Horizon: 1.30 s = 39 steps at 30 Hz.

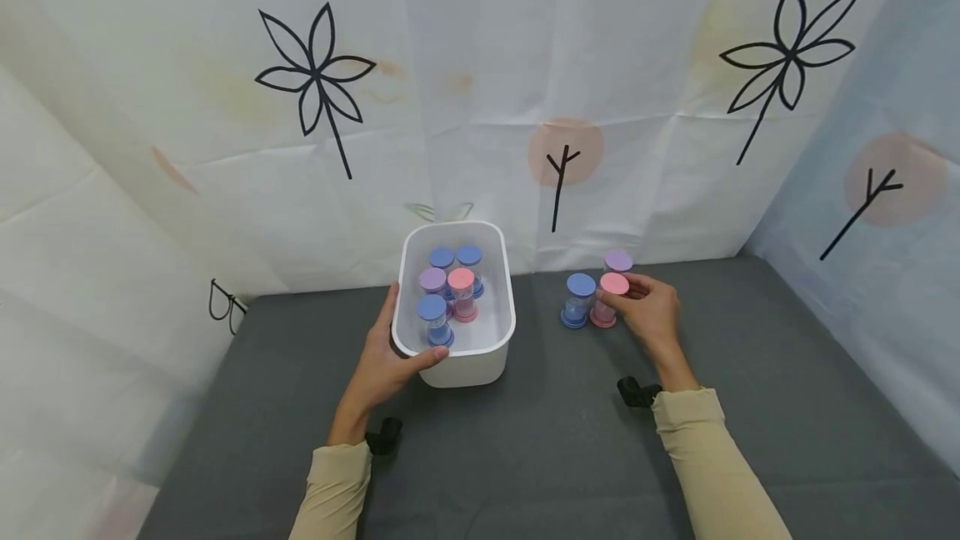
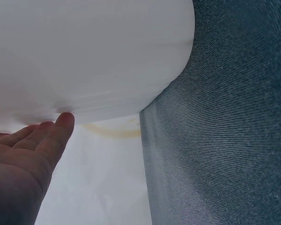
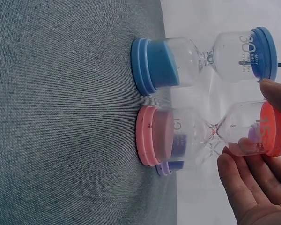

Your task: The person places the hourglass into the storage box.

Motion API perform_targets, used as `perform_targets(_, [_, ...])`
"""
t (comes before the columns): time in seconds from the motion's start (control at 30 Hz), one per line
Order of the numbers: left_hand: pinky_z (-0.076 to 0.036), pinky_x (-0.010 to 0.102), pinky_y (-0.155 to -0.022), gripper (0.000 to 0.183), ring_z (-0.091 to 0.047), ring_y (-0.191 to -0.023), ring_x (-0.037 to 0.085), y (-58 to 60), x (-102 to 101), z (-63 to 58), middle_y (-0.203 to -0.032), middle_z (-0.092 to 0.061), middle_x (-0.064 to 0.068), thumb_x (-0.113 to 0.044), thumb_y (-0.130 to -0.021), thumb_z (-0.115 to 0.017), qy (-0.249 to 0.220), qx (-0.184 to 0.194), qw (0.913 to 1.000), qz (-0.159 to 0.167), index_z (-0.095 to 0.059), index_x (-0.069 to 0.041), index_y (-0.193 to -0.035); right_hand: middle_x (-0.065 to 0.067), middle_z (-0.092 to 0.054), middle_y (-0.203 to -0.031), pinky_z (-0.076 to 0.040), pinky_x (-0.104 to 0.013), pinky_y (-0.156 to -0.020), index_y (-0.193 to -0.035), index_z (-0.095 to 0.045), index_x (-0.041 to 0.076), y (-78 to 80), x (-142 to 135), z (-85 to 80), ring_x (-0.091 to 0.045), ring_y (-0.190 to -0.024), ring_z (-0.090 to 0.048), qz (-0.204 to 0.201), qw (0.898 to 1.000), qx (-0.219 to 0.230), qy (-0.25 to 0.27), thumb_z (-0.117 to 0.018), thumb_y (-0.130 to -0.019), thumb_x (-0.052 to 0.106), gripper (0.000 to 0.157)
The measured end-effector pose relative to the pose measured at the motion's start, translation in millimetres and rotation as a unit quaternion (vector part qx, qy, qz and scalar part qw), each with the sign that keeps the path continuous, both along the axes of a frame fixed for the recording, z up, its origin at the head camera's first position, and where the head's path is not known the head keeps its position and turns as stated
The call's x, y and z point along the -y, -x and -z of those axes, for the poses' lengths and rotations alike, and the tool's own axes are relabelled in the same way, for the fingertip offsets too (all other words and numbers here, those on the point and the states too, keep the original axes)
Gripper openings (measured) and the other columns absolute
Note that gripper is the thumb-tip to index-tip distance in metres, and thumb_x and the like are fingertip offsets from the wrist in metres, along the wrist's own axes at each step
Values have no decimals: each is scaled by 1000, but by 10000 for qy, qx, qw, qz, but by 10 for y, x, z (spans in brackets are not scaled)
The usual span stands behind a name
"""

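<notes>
My left hand [image 1: 386, 365] holds a white plastic bin [image 1: 468, 369] at its near-left corner, thumb over the front rim and fingers along the left wall. In the left wrist view, the fingertips [image 2: 64, 121] touch the bin's outside. Inside stand several hourglasses: blue, a purple one [image 1: 432, 277] and a pink one [image 1: 461, 280]. To the right, my right hand [image 1: 651, 311] grips the upper part of a pink hourglass [image 3: 152, 136] marked 15. Next to it a blue hourglass [image 1: 577, 302] marked 30 stands upright. A purple hourglass [image 1: 618, 260] is behind, partly hidden.
A dark grey cloth-covered table [image 1: 525, 457] lies under everything. Just behind the bin and hourglasses, a white printed fabric backdrop [image 1: 465, 107] rises from the table's far edge. Fabric also hangs on the left and right sides.
</notes>
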<state>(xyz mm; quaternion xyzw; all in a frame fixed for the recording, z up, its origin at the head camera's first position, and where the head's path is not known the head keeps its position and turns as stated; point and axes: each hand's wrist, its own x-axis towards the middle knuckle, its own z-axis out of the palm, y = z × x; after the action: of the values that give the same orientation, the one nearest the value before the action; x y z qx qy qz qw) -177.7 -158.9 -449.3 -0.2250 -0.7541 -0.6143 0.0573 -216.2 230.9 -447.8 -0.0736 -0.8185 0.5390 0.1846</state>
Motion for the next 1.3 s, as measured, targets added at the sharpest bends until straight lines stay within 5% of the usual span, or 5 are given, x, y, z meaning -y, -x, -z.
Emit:
perform_targets(0.3, [-36, 67, -105, 115, -47, -135, 34, 3, 6, 3, -158, -36, 17, -8, -78, -88, -69, 56, 10000, 25, -11, -16, -164, -23, -69, -117, -49, -10, -70, -129, -67, -4, -65, -32, -179, -1, -88, -61, -6, 9999, 52, 157, -89, -80, 15, 57])
perform_targets(0.57, [-36, 67, -105, 115, -47, -135, 33, 1, 7, -5, -158, -36, 16, -7, -78, -88, -63, 73, 10000, 19, -12, -17, -164, -25, -68, -118, -51, -11, -75, -127, -67, -5, -163, -42, -499, 4, -87, -63, -221, 9974, -557, 413, -86, -81, 5, 52])
perform_targets(0.93, [-37, 67, -105, 115, -48, -134, 33, 3, 3, -6, -158, -36, 17, -7, -78, -88, -28, 60, 10000, 6, -12, -18, -164, 7, -71, -100, -53, -14, -79, -124, -70, -4, -352, 60, -899, -5, -90, -69, -100, 9906, -1007, 922, -88, -77, 2, 50])
perform_targets(1.3, [-38, 68, -103, 116, -47, -135, 34, -6, 2, -9, -158, -34, 19, -6, -78, -87, -132, 57, 9999, 73, -11, -18, -164, -4, -73, -107, -53, -22, -90, -117, -71, -8, -531, 398, -1068, -12, -98, -71, -929, 9745, -1793, 975, -85, -75, -9, 43])
